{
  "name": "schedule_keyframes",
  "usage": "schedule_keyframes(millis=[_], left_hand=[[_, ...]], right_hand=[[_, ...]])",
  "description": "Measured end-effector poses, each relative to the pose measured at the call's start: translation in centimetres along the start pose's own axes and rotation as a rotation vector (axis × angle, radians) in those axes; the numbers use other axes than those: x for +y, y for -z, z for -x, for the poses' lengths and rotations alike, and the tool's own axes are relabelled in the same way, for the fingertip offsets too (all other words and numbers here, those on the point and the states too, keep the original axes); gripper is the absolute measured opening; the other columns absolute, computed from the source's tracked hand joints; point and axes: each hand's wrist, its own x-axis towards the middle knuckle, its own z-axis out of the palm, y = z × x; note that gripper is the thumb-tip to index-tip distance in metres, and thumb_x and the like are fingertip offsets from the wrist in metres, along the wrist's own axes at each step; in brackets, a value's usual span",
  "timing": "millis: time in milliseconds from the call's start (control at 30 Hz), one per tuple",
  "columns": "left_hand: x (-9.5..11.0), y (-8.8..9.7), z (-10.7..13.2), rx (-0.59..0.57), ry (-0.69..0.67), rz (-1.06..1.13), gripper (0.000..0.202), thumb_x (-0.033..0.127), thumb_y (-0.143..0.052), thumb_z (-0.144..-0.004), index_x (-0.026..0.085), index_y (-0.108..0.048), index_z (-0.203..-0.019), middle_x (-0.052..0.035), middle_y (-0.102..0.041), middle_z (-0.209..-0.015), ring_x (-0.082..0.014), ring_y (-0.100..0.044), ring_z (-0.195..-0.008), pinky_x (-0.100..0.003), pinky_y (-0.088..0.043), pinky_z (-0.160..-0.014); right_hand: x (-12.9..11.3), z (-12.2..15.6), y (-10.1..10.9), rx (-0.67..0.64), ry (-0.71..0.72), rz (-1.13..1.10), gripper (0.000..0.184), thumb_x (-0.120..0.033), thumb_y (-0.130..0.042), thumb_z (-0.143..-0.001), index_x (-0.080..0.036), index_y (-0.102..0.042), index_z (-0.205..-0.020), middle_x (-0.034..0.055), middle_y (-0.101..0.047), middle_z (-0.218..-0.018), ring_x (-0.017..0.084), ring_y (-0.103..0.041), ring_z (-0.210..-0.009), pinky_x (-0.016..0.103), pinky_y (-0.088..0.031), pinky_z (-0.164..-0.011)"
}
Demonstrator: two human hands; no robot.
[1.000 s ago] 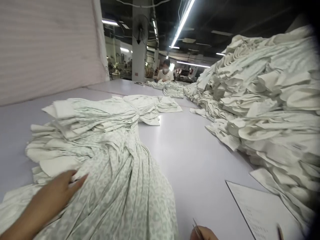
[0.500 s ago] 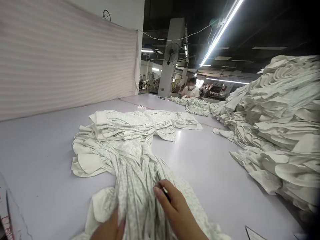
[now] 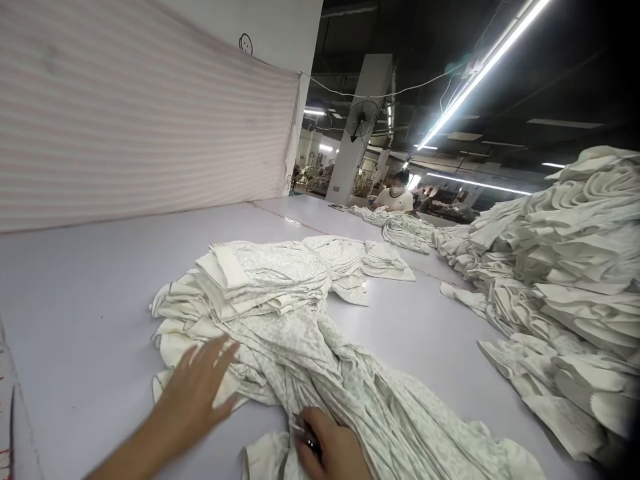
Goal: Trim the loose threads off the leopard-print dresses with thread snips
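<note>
A long bunch of white fabric pieces with a pale green print point(image 3: 370, 380) runs across the table from the front up to a folded, stacked bundle point(image 3: 270, 267). My left hand point(image 3: 200, 387), fingers spread, is over the plain white edges at the bunch's left side; whether it touches them I cannot tell. Lower and to the right, my right hand point(image 3: 333, 447) is closed around a small dark tool with a metal tip point(image 3: 307, 437), which looks like thread snips. That hand rests against the gathered fabric. Its palm side and most of the tool are hidden.
A tall heap of similar white fabric pieces point(image 3: 565, 267) fills the right side. More fabric point(image 3: 405, 233) lies farther back, near a person point(image 3: 395, 197). A pink-striped cloth point(image 3: 150, 127) hangs along the left. The pale table top point(image 3: 100, 300) extends underneath.
My left hand has come up and forward onto the fabric's left edges, fingers now spread. The near part of the bunch has swung to the right. My right hand still holds the tool.
</note>
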Motion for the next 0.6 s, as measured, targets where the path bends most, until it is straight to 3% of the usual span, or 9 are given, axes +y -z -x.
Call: schedule_keyframes(millis=[33, 167, 300, 367, 433, 500, 600], left_hand=[[-1.4, 0.3, -1.3, -0.044, 0.005, -0.023, 0.053, 0.034, -0.064, -0.086, 0.021, -0.047, -0.135, -0.0114, -0.043, -0.146, -0.034, -0.039, -0.133, -0.062, -0.03, -0.107], [-4.4, 1.0, -5.2, -0.208, 0.023, -0.032, 0.029, 0.033, -0.06, -0.09, 0.016, -0.06, -0.114, -0.0068, -0.065, -0.111, -0.0232, -0.063, -0.102, -0.048, -0.048, -0.092], [-4.9, 1.3, -5.4, -0.316, 0.023, 0.025, 0.025, 0.035, -0.057, -0.092, 0.015, -0.061, -0.107, -0.0032, -0.067, -0.094, -0.0172, -0.066, -0.083, -0.038, -0.054, -0.076], [-5.1, 1.5, -4.2, -0.358, 0.023, 0.061, 0.024, 0.032, -0.057, -0.092, 0.015, -0.061, -0.109, -0.0023, -0.068, -0.091, -0.0167, -0.066, -0.08, -0.036, -0.054, -0.073], [-5.5, 1.6, -2.2, -0.382, 0.042, 0.079, 0.028, 0.019, -0.055, -0.089, 0.016, -0.061, -0.116, -0.0046, -0.07, -0.092, -0.0206, -0.067, -0.084, -0.038, -0.053, -0.074], [-6.0, 1.6, 0.5, -0.395, 0.077, 0.085, 0.05, 0.006, -0.05, -0.078, 0.016, -0.058, -0.127, -0.0099, -0.073, -0.101, -0.027, -0.068, -0.093, -0.042, -0.053, -0.078], [-6.8, 1.5, 5.5, -0.431, 0.122, 0.104, 0.06, 0.01, -0.051, -0.072, 0.019, -0.059, -0.131, -0.0128, -0.072, -0.118, -0.0304, -0.068, -0.103, -0.041, -0.055, -0.084]], right_hand=[[-0.1, -0.1, -0.1, 0.004, 0.001, 0.019, 0.017, -0.019, -0.053, -0.081, -0.02, -0.06, -0.097, 0.0021, -0.069, -0.08, 0.018, -0.065, -0.067, 0.022, -0.04, -0.059], [-1.1, -0.4, 0.0, 0.018, 0.008, 0.073, 0.024, -0.013, -0.052, -0.075, -0.021, -0.061, -0.096, 0.0, -0.069, -0.079, 0.017, -0.065, -0.066, 0.021, -0.042, -0.06], [-2.2, -0.3, 0.4, 0.058, 0.0, 0.109, 0.03, -0.01, -0.048, -0.074, -0.021, -0.061, -0.098, 0.0009, -0.069, -0.084, 0.018, -0.066, -0.073, 0.022, -0.044, -0.065], [-2.6, -0.2, 0.4, 0.076, -0.004, 0.124, 0.031, -0.01, -0.047, -0.073, -0.021, -0.061, -0.098, 0.002, -0.07, -0.089, 0.018, -0.066, -0.077, 0.023, -0.045, -0.068], [-2.9, 0.0, 0.4, 0.086, -0.01, 0.139, 0.031, -0.011, -0.048, -0.069, -0.021, -0.063, -0.095, 0.0026, -0.071, -0.088, 0.019, -0.066, -0.077, 0.023, -0.045, -0.069], [-3.3, 0.4, 0.2, 0.087, -0.02, 0.15, 0.03, -0.014, -0.049, -0.066, -0.021, -0.065, -0.09, 0.0025, -0.072, -0.083, 0.02, -0.067, -0.073, 0.024, -0.046, -0.066], [-4.3, 1.1, -0.2, 0.099, -0.044, 0.144, 0.021, -0.019, -0.054, -0.067, -0.023, -0.068, -0.082, 0.0026, -0.072, -0.076, 0.022, -0.068, -0.072, 0.027, -0.048, -0.066]])
